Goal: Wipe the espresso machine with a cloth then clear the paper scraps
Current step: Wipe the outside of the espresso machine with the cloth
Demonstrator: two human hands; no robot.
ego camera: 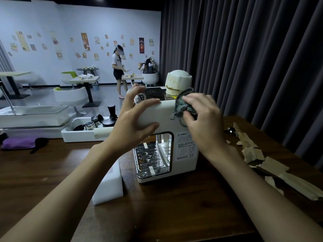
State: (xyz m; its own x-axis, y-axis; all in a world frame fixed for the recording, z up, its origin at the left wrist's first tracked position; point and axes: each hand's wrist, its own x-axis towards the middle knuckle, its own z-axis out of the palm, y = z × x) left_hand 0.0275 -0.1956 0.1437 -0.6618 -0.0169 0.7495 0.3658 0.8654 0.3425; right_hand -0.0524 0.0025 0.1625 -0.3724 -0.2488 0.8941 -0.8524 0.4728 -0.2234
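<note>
**Espresso machine, cloth and paper scraps on a dark wooden bench**

1. Espresso machine (162, 110): cream-white body, standing upright near the middle of the bench (174, 215). Chrome drip tray (148, 159) at its base, with two strips of white tape across the grille. Printed label (186, 145) on the panel beside it. Stained domed lid (178, 79) on top at the rear.
2. Left hand (138, 119): clasps the machine's upper edge, fingers spread over the top and thumb on the face below.
3. Right hand (202, 117): fingers curled round the cloth, pressing it to the machine's upper right corner over a round knob that is mostly hidden.
4. Cloth (181, 103): grey-green, bunched, with a frayed edge. It lies between the right hand and the machine and reaches up to the base of the domed lid.
5. Paper scraps (253, 152): torn tan pieces scattered on the bench to the right of the machine, apart from it, running toward the near right edge.
6. Foam block (110, 186): white, lying on the bench just left of the machine's base.
7. Tray (78, 135): white, behind the left forearm, holding metal cups and dark tools.
8. Purple pouch (17, 143): at the far left of the bench.
9. Curtain (244, 49): dark and pleated, behind the bench at right.
10. Person (118, 70): standing among tables across the room
</note>
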